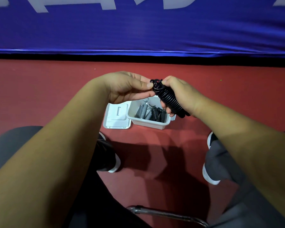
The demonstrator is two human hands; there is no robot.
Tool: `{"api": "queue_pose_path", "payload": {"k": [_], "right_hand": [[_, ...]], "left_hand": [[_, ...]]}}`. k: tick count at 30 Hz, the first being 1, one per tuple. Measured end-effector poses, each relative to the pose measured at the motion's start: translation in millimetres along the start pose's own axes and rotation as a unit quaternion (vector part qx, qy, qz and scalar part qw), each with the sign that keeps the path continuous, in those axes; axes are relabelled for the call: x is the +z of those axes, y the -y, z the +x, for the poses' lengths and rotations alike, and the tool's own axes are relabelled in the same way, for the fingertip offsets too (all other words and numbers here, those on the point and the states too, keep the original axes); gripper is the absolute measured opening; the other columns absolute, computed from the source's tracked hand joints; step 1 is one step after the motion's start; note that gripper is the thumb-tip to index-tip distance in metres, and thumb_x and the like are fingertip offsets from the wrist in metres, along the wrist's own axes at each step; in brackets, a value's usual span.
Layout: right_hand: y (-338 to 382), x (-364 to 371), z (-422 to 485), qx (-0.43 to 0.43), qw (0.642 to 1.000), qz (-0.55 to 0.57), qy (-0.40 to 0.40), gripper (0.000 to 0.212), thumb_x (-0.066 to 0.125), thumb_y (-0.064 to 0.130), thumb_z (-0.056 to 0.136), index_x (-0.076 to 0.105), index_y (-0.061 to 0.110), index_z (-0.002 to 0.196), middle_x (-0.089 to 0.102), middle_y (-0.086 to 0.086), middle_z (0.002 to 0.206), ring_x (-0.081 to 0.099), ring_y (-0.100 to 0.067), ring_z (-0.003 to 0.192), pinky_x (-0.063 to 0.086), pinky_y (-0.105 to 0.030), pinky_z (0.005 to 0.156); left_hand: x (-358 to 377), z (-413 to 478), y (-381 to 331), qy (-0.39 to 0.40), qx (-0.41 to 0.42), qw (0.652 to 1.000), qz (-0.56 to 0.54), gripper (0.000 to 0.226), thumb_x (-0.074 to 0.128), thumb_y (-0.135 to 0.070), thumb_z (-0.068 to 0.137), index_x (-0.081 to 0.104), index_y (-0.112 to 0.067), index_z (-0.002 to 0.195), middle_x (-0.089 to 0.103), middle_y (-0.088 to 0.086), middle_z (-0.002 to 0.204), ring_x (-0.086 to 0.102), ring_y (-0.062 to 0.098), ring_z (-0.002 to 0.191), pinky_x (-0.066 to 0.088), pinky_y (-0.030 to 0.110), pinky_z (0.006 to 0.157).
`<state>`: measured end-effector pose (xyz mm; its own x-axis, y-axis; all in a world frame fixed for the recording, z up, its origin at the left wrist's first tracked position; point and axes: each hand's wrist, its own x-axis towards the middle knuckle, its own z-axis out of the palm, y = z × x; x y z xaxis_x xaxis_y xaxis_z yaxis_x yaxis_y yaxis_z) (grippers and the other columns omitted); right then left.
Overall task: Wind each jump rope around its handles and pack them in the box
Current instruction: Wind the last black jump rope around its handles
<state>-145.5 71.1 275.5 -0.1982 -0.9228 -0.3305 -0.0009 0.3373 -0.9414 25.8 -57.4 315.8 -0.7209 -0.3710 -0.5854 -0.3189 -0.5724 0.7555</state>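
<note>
Head view: the right grip (pixel 178 94) clenches around a black jump rope (pixel 169 98) wound in tight coils on its handles, held just above the white box (pixel 150 123). The left grip (pixel 129 87) pinches the loose loops at the rope's upper end. Grey and black wound ropes (pixel 152 112) lie inside the box on the red floor (pixel 155 145), with the lid (pixel 117 116) just beside it.

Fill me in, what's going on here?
A seated person holds a wound black jump rope: the right hand grips the coiled bundle, the left hand pinches its top end. Below the hands, an open white box on the red floor already holds wound grey and black ropes; its lid lies beside it.
</note>
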Motion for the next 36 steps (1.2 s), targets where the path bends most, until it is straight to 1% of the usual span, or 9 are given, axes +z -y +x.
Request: {"api": "queue_pose_path", "payload": {"k": [4, 8, 13, 15, 17, 21, 27, 30, 36], "right_hand": [[-1, 0, -1, 0.003, 1.000, 0.000, 0.004, 0.028, 0.045, 0.042, 0.099, 0.060, 0.018, 0.104, 0.069, -0.019, 0.073, 0.061, -0.031, 0.056, 0.053, -0.042, 0.058], [0, 1, -2, 0.003, 1.000, -0.005, 0.007, 0.031, 0.045, 0.042, 0.098, 0.061, 0.016, 0.104, 0.068, -0.019, 0.074, 0.060, -0.032, 0.057, 0.053, -0.043, 0.058], [3, 2, -4, 0.009, 1.000, -0.014, 0.002, 0.031, 0.043, 0.040, 0.103, 0.061, 0.014, 0.107, 0.069, -0.018, 0.075, 0.061, -0.032, 0.059, 0.054, -0.045, 0.058], [4, 2, -4, 0.004, 1.000, -0.018, -0.004, 0.029, 0.043, 0.038, 0.105, 0.060, 0.014, 0.106, 0.069, -0.018, 0.074, 0.061, -0.032, 0.057, 0.054, -0.043, 0.057], [7, 3, -4, -0.003, 1.000, -0.025, -0.009, 0.027, 0.042, 0.037, 0.106, 0.059, 0.016, 0.105, 0.068, -0.018, 0.074, 0.061, -0.032, 0.057, 0.053, -0.043, 0.056], [9, 4, -4, 0.005, 1.000, -0.017, -0.008, 0.026, 0.042, 0.038, 0.107, 0.058, 0.019, 0.102, 0.066, -0.016, 0.072, 0.059, -0.030, 0.057, 0.052, -0.042, 0.056], [6, 6, -3, 0.008, 0.999, -0.041, -0.014, 0.027, 0.043, 0.041, 0.106, 0.059, 0.020, 0.100, 0.066, -0.013, 0.071, 0.059, -0.030, 0.057, 0.052, -0.045, 0.057], [5, 6, -3, 0.008, 0.999, -0.051, -0.015, 0.029, 0.042, 0.040, 0.106, 0.059, 0.017, 0.107, 0.066, -0.011, 0.071, 0.059, -0.029, 0.057, 0.051, -0.045, 0.056], [3, 7, -1, -0.005, 0.996, -0.088, -0.018, 0.027, 0.042, 0.036, 0.106, 0.056, 0.014, 0.112, 0.065, -0.013, 0.074, 0.058, -0.029, 0.054, 0.051, -0.046, 0.055]], "left_hand": [[0, 2, 5, 0.012, -0.002, 1.000, -0.026, 0.025, 0.069, -0.003, 0.082, 0.074, 0.001, 0.107, 0.078, 0.016, 0.100, 0.078, 0.016, 0.087, 0.062, 0.018, 0.073], [4, 6, 8, 0.022, -0.017, 0.999, -0.035, 0.014, 0.071, -0.009, 0.082, 0.084, -0.012, 0.083, 0.077, 0.007, 0.095, 0.075, 0.009, 0.086, 0.061, 0.017, 0.080], [3, 11, 10, -0.002, -0.043, 0.996, -0.074, 0.017, 0.077, -0.009, 0.078, 0.081, -0.014, 0.094, 0.074, 0.005, 0.103, 0.071, 0.010, 0.090, 0.061, 0.023, 0.086], [4, 12, 8, -0.008, -0.045, 0.995, -0.084, 0.013, 0.077, -0.008, 0.078, 0.082, -0.014, 0.089, 0.075, 0.005, 0.099, 0.071, 0.011, 0.089, 0.060, 0.024, 0.087], [6, 12, 7, -0.016, -0.044, 0.994, -0.098, 0.014, 0.076, -0.008, 0.079, 0.081, -0.013, 0.090, 0.075, 0.005, 0.094, 0.072, 0.011, 0.084, 0.062, 0.022, 0.081], [14, 10, 7, -0.027, -0.053, 0.992, -0.110, 0.011, 0.076, -0.018, 0.081, 0.073, -0.017, 0.091, 0.070, 0.001, 0.083, 0.068, 0.007, 0.069, 0.058, 0.016, 0.055], [18, 16, 12, -0.075, -0.048, 0.983, -0.158, 0.007, 0.076, -0.014, 0.091, 0.070, -0.011, 0.090, 0.064, 0.001, 0.086, 0.064, 0.009, 0.073, 0.061, 0.020, 0.064], [19, 17, 14, -0.088, -0.050, 0.982, -0.159, 0.002, 0.072, -0.011, 0.094, 0.071, -0.010, 0.093, 0.063, 0.003, 0.087, 0.064, 0.011, 0.071, 0.061, 0.022, 0.061], [23, 16, 14, -0.101, -0.065, 0.977, -0.175, 0.007, 0.066, -0.004, 0.096, 0.071, -0.006, 0.091, 0.064, 0.008, 0.086, 0.061, 0.013, 0.075, 0.061, 0.025, 0.058]]}}
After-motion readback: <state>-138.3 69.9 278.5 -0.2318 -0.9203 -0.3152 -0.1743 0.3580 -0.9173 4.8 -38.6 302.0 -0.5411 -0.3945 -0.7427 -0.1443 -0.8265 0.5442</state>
